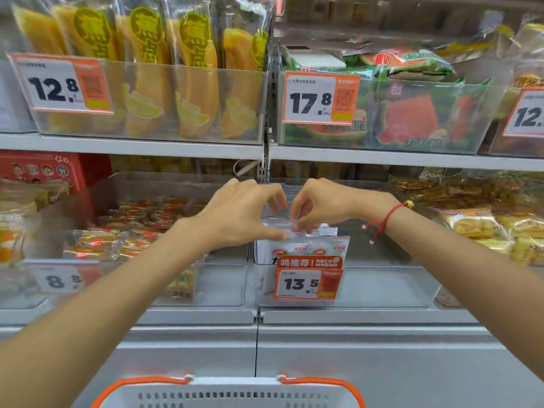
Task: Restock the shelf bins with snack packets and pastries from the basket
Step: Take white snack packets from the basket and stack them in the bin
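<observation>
Both my hands reach into a clear shelf bin (382, 287) on the middle shelf, marked with a 13.5 price tag (309, 279). Several white snack packets (321, 245) with red logos stand upright at the bin's left front. My left hand (244, 213) pinches the top edge of the packets with thumb and fingers. My right hand (318, 204), with a red string bracelet on its wrist, pinches the top of a packet beside it. The grey basket (232, 393) with orange handles sits at the bottom edge of the view; its inside is hidden.
Left of this bin is a bin of small red-and-clear pastry packets (129, 231) with an 8.8 tag. To the right lie yellow pastry packets (482, 228). The upper shelf holds banana cakes (147, 69) at 12.8 and watermelon toast packs (412, 113) at 17.8.
</observation>
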`<state>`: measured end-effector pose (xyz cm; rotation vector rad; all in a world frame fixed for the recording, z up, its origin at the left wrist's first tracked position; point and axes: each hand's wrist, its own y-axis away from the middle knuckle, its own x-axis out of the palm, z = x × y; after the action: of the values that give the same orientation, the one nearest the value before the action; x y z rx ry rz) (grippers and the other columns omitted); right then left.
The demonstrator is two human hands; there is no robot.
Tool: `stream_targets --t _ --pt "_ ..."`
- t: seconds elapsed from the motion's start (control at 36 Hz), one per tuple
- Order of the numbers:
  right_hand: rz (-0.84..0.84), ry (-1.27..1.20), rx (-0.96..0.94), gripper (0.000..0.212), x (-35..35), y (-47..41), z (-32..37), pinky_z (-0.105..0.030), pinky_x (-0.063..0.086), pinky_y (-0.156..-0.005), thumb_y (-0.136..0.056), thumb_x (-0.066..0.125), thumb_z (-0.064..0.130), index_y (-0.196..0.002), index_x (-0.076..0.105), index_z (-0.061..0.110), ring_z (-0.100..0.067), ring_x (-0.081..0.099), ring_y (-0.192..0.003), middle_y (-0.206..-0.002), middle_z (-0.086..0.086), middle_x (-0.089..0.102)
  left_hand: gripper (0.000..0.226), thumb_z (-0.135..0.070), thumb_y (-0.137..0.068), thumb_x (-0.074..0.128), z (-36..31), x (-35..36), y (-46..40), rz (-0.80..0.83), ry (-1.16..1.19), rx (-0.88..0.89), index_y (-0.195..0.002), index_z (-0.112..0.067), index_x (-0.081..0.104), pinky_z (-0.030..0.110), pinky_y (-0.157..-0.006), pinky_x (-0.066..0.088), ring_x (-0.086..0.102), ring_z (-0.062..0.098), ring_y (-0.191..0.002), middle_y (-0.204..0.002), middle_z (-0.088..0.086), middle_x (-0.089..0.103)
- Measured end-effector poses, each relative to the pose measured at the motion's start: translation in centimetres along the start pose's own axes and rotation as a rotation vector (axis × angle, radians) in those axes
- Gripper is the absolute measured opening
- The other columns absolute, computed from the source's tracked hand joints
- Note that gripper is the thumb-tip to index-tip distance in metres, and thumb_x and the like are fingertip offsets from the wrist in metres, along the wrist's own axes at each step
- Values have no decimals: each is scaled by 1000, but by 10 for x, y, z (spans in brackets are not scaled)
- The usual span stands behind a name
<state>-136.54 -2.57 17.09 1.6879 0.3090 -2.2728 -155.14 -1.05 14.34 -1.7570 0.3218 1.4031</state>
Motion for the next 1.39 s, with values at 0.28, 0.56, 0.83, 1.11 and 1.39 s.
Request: stream_targets --t 0.28,0.56,0.83,1.11,1.39 --pt "138 44 35 25 8 -1 2 -26 54 -78 -81 75 32 -97 71 14 -6 69 -80 -86 7 74 44 -62 -77 67 9 13 2 57 -83 21 -98 -24 70 29 -77 38 60 12 -81 -85 -9 68" --pt "137 158 10 14 25 -22 8 -19 52 -63 -84 73 26 -87 76 12 -8 67 -64 -76 -1 74 24 -48 -90 59 18 13 1 176 -223 131 -96 -27 69 31 -106 28 53 9 -88 -80 -14 60" --pt "289 214 81 17 28 -35 15 -18 45 -64 -84 74 25 -69 66 23 -9 70 -68 -72 2 73 25 -39 -94 56 5 17 0 272 -333 145 -97 -17 69 34 -104 32 60 21 -97 -96 0 69" --pt "41 159 46 27 8 -1 16 -23 54 -77 -80 76 29 -104 74 18 -5 66 -80 -91 6 74 41 -49 -93 54 3 8 7 114 -239 41 -127 -28 57 33 -105 29 56 15 -113 -118 -9 66" --pt "-311 -77 -98 4 38 58 39 -21 51 -65 -80 75 26 -84 73 27 -4 64 -70 -77 7 71 28 -43 -91 60 -10 -8 59 -49 34 -179 -118 -36 61 30 -83 49 62 8 -100 -106 -15 68"
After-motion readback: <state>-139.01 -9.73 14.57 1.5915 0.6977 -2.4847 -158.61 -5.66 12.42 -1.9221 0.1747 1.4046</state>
